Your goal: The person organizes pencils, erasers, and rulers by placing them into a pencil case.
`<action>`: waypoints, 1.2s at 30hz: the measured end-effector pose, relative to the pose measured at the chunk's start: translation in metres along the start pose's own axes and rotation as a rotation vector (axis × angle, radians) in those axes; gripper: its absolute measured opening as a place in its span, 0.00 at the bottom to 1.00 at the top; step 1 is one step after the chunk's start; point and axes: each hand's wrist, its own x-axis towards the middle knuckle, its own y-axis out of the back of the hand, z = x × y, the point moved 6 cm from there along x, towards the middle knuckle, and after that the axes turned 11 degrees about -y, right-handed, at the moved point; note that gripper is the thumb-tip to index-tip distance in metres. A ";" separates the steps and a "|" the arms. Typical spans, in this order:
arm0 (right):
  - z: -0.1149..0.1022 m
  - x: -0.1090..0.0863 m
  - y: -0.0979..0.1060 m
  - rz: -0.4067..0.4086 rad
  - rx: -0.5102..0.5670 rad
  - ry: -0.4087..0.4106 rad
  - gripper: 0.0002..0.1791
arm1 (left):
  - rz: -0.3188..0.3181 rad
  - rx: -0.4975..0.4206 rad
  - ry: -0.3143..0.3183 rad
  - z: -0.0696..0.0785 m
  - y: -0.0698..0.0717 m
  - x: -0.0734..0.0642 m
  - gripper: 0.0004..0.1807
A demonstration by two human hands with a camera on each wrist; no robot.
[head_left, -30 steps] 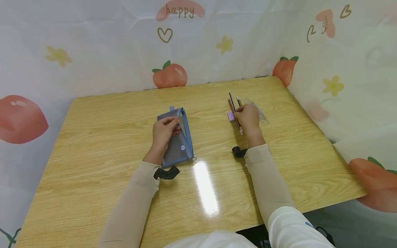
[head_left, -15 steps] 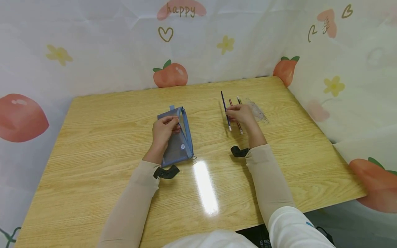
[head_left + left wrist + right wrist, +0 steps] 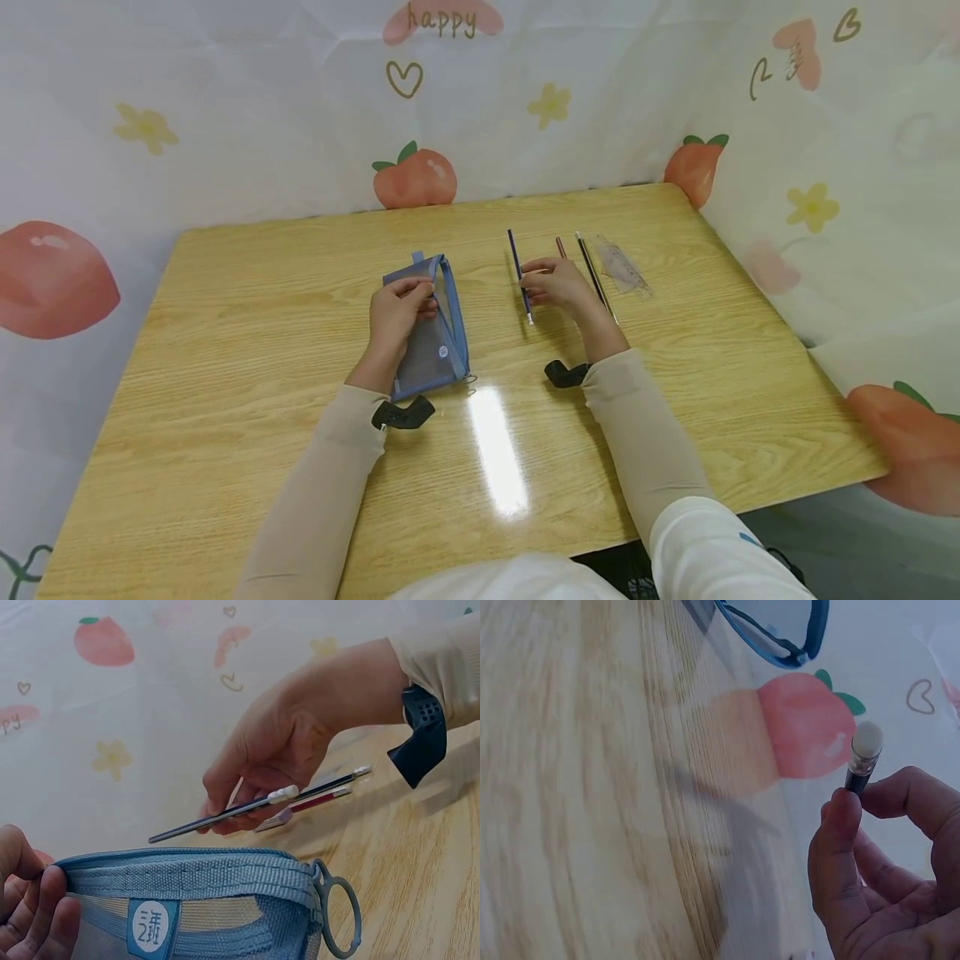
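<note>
My left hand (image 3: 393,323) grips the rim of a blue mesh pencil case (image 3: 426,362), its fingers curled at the opening. The case's zipped top gapes, and a ring (image 3: 342,917) hangs at its end in the left wrist view. To the right, my right hand (image 3: 561,287) pinches a dark blue pencil (image 3: 512,243) between thumb and fingers, above the table. The pencil's white eraser end (image 3: 868,738) points toward the right wrist camera. Behind that hand lie a red pencil (image 3: 560,247) and a black pencil (image 3: 588,260), each partly hidden by it.
Clear plastic rulers (image 3: 624,268) lie right of the pencils on the wooden table (image 3: 262,333). A small purple eraser (image 3: 277,820) shows below the right hand in the left wrist view. Printed cloth walls (image 3: 285,117) rise at the table's back and right side.
My right hand has carried the blue pencil left, away from the other pencils and toward the pencil case. The left hand has kept its hold on the case.
</note>
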 end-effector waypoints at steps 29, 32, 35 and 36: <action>0.004 -0.007 -0.069 -0.271 -0.056 0.019 0.19 | -0.001 -0.001 0.001 0.001 0.000 -0.001 0.10; 0.004 -0.008 -0.073 -0.298 -0.053 0.020 0.19 | 0.002 -0.004 0.003 0.001 0.000 -0.001 0.10; 0.004 -0.008 -0.077 -0.325 -0.053 0.028 0.19 | 0.006 -0.010 0.005 0.000 -0.001 0.000 0.10; 0.004 -0.008 -0.078 -0.332 -0.053 0.031 0.19 | 0.007 -0.014 0.005 0.000 -0.001 0.000 0.10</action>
